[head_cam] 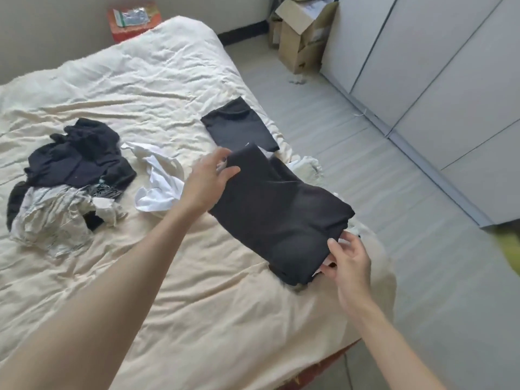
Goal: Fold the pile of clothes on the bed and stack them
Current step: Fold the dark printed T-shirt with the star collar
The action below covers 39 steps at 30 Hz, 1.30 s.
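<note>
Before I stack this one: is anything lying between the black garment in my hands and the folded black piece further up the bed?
Nothing visible does. The black garment, held by both hands, has its far end almost against the folded black piece, whose top lies bare.

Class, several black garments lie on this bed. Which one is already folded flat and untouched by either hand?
The small black rectangle near the bed's far right edge: flat, squared, with no hand on it.

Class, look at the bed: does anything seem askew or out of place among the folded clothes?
Yes. The black garment held by both hands lies at an angle to the folded black piece beyond it, not stacked on it. A white garment lies crumpled alongside.
</note>
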### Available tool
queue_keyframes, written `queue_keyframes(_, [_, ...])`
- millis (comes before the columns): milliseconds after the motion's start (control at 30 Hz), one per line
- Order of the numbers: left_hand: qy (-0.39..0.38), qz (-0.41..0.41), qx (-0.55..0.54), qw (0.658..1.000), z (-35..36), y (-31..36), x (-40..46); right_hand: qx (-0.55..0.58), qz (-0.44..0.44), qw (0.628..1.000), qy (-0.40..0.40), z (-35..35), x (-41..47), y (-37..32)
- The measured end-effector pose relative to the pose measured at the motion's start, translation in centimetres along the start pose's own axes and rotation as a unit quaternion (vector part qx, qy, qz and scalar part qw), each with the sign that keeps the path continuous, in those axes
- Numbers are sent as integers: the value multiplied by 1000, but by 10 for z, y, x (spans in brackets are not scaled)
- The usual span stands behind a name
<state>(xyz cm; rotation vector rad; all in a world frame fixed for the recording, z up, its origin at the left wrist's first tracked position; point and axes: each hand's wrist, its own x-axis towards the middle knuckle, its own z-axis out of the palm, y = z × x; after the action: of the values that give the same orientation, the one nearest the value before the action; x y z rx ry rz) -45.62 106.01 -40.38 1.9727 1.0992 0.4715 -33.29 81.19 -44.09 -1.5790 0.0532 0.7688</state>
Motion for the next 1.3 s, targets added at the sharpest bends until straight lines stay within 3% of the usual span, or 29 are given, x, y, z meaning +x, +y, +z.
queue_keyframes(200, [-5,92,50,995,81,39,79,54,11,995,87,-27,51,7])
queue_keyframes(400, [-116,37,175,977,145,7,102,68,164,981,75,-40,76,35])
queue_keyframes(567, [-69,66,129,987,151,16,117,72,130,987,64,-50,83,33])
queue_keyframes(667, [-71,87,187,976,155,20,114,36,134,987,81,-51,81,33])
queue_keyframes(733, [-67,90,248,962,161,18,103,-95,109,982,119,-52,79,35])
queue_keyframes(767, [-65,101,265,957,164,16,94,-193,52,969,145,-53,77,36])
queue_keyframes(833, [-95,139,297,940,172,10,75,-354,-151,908,163,-52,76,34])
queue_keyframes(900, [-127,170,342,915,180,1,60,-459,-325,819,117,-43,80,32])
queue_keyframes(933, [-130,186,363,904,183,-4,56,-494,-370,783,83,-38,85,32])
queue_keyframes(1000, [-127,211,395,885,188,-8,53,-544,-387,744,18,-26,100,31])
queue_keyframes(1067, [-138,210,420,872,192,-12,55,-592,-347,727,-32,-21,114,35])
queue_keyframes(1300, [-237,126,429,862,203,-22,67,-689,-242,673,-120,-23,138,52])
